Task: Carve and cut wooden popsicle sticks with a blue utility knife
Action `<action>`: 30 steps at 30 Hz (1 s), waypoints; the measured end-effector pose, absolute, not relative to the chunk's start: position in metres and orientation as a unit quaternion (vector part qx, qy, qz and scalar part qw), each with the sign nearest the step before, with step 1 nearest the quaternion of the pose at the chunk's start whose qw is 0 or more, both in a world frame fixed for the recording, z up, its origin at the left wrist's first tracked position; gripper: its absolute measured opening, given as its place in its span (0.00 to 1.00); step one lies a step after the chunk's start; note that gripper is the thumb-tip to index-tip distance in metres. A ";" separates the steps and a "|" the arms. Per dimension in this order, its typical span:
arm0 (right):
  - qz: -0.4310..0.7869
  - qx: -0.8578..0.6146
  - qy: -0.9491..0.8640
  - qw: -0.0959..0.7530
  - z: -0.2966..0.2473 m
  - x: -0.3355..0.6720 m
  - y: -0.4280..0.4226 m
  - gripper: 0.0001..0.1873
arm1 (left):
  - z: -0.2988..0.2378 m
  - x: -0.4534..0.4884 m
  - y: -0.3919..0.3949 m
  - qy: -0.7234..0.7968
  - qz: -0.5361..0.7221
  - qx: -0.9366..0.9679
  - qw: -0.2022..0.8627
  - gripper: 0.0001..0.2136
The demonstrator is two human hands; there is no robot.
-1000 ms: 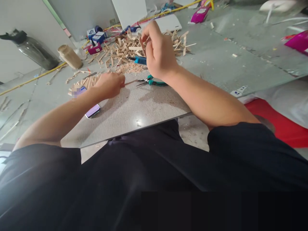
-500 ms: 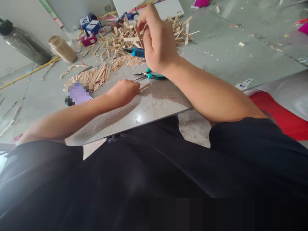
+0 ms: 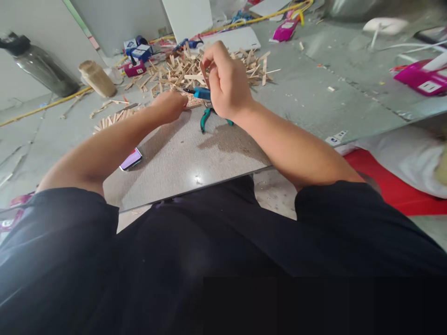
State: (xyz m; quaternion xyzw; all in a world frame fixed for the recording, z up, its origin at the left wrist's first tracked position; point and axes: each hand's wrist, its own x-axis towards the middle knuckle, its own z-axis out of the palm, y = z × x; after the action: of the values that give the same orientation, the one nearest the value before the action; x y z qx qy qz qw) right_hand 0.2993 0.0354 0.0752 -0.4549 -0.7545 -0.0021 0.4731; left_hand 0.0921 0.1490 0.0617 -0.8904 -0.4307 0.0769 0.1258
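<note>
Your left hand (image 3: 170, 106) clamps its fingers on one stick (image 3: 194, 106) left of the green pliers (image 3: 203, 122); your right hand (image 3: 229, 83) pinches a second stick (image 3: 204, 74) above them.

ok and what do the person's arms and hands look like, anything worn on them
The left hand and right hand are bare: no glove, watch or bracelet shows. Short, loose, near-black sleeves leave the forearms uncovered, with no markings visible.
</note>
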 end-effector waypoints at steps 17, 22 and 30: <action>-0.026 -0.423 -0.889 0.171 0.022 0.230 0.044 0.18 | 0.128 -0.016 0.010 -0.416 -0.217 -0.875 0.116 0.14; -0.042 -0.416 -0.897 0.142 0.008 0.205 0.074 0.15 | 0.095 -0.015 -0.037 -0.316 -0.066 -0.935 0.148 0.17; 0.007 -0.415 -0.885 0.209 0.018 0.204 0.086 0.17 | 0.041 -0.016 -0.034 -0.192 -0.103 -0.973 0.080 0.16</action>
State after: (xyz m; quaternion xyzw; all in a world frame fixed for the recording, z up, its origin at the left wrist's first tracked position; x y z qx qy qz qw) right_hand 0.2041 0.0858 0.0184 -0.4153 -0.8852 0.0073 0.2095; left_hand -0.0158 -0.0342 0.0411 -0.9725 -0.1923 -0.1035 0.0804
